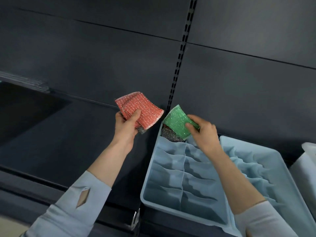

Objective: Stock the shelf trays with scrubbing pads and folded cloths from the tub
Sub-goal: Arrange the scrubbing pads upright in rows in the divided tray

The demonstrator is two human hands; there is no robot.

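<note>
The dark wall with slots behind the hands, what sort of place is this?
Probably a shop aisle or stockroom: dark shelf panels on a slotted upright, divided blue trays on the shelf, and scrubbing pads going in.

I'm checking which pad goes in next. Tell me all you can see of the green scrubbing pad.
The green scrubbing pad is a glittery mesh square, slightly curved, tilted on edge. The right hand pinches its right side, thumb on its face. Its lower edge dips into the far-left compartment of the blue tray, against a grey pad already there.

Dark shelf (pixel 95 134) bearing two pale-blue divided trays (pixel 171 199) side by side
</note>
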